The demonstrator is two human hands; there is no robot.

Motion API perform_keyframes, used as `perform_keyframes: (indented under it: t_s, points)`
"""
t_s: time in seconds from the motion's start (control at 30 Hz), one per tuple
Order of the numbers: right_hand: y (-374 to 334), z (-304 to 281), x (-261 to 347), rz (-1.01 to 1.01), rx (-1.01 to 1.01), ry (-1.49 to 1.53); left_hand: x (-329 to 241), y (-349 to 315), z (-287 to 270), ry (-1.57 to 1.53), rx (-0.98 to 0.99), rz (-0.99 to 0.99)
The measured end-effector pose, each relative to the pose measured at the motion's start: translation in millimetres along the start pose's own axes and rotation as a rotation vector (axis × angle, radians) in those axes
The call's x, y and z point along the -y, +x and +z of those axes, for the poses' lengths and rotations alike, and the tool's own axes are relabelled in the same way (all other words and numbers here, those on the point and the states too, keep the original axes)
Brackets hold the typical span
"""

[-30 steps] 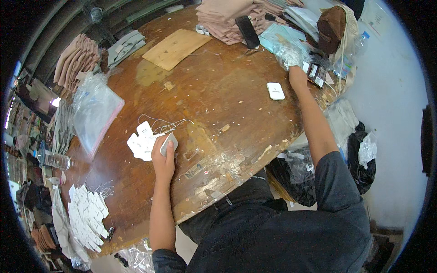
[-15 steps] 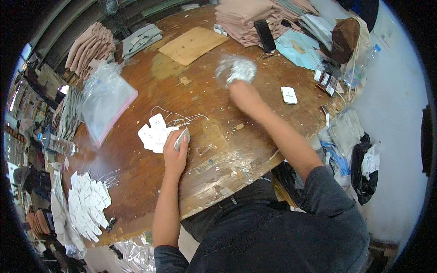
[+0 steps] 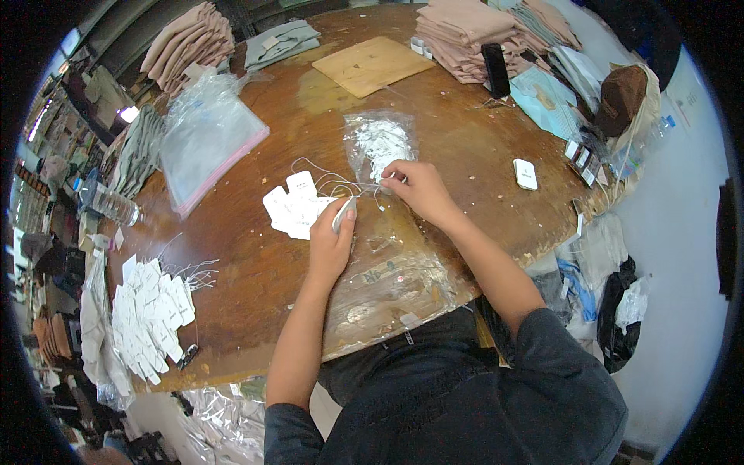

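The table's near edge (image 3: 403,329) is set below both hands, well apart from them. Open room is left to the right of the right hand (image 3: 421,191), as far as a small white card stack (image 3: 525,174).

Just beyond the right fingertips, a clear bag (image 3: 359,147) of white strings is laid. Close by the left hand (image 3: 330,240), on its upper left, fanned white tags (image 3: 291,211) are spread, with loose strings (image 3: 314,165) trailed between the hands. Farther left and nearer the edge, a tag heap (image 3: 151,314) is piled.

A tag bundle (image 3: 345,213) is pinched between the left thumb and fingers, seen nearly edge-on; its long axis is tilted away and rightward, toward the right hand. The right thumb and fingertips are drawn close together; whether a string is gripped cannot be told.
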State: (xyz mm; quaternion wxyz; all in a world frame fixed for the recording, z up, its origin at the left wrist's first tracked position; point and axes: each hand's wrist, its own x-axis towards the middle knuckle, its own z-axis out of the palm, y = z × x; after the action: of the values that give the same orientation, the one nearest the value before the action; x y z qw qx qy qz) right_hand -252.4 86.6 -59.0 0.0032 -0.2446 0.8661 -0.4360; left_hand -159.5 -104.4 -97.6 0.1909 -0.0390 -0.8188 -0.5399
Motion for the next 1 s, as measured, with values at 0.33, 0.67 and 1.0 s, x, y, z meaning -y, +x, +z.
perform_keyframes:
  t_s: [0.33,0.67,1.0]
  points:
    - [-15.2,72.8,17.5,0.378,0.413,1.255,4.1,1.6,-7.8,-0.261,-0.165,-0.091]
    - [-19.7,86.3,15.8,-0.057,0.111,0.868,5.4,3.1,-7.3,-0.275,-0.211,-0.231]
    - [-15.5,73.3,17.3,-0.319,0.032,0.549,1.0,6.0,-4.6,-0.513,-0.198,-0.321]
